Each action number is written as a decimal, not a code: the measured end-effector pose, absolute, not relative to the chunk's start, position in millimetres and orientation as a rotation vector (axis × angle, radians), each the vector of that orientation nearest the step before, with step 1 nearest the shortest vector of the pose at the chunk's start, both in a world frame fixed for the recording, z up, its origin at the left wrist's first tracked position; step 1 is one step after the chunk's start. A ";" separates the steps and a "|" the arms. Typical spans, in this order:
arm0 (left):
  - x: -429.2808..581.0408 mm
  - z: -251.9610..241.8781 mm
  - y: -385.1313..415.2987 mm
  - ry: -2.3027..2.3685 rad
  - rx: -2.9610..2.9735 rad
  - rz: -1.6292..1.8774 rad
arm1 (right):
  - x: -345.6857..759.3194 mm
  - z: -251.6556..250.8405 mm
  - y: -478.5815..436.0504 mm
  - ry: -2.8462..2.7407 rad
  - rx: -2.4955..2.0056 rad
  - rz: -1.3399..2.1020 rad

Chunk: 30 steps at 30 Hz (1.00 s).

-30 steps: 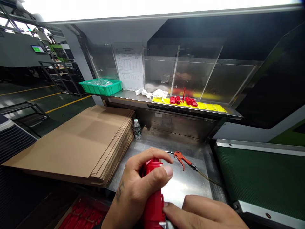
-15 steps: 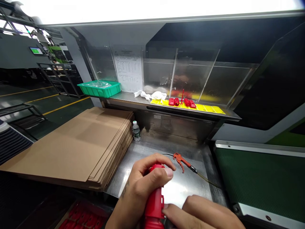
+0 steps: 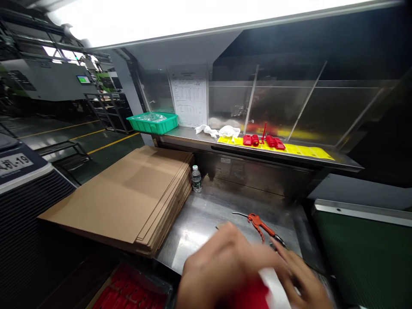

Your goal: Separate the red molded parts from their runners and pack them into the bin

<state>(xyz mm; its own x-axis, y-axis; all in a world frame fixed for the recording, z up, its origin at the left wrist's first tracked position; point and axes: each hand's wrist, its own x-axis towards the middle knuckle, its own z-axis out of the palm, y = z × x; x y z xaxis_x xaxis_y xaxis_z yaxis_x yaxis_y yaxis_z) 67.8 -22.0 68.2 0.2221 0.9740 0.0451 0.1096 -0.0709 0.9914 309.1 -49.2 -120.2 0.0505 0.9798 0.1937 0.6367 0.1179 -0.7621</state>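
My left hand, smeared by motion, is closed around a red plastic part at the bottom of the view. Most of that part is hidden behind the hand and cut off by the lower edge. My right hand is close beside it on the right, its fingers bent. Between the two hands shows a blurred white piece, maybe cloth. A small metallic tip pokes out by the right fingers; what it belongs to is hidden. Just beyond the hands, an orange air blow gun lies on the metal table.
Stacked cardboard sheets cover the table's left side, beside a water bottle. The shelf behind bears a green bin, white cloths and red parts. A box of red parts is lower left; a green conveyor is right.
The view has swung left. My left hand has turned over the red part, which now shows less. The white piece has come into sight between my hands, and my right hand has risen.
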 end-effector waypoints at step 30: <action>40.4 -105.8 13.0 0.829 0.326 1.301 | 217.1 -258.0 79.4 -1.420 -1.795 0.889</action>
<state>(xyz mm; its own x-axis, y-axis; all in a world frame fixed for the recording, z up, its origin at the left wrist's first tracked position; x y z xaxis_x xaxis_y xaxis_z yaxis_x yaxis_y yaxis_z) 40.4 13.0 -105.8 0.0373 0.9344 -0.3544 -0.7155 0.2726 0.6433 217.1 79.4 -258.0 0.1742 0.9794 -0.1025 0.5205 -0.1799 -0.8347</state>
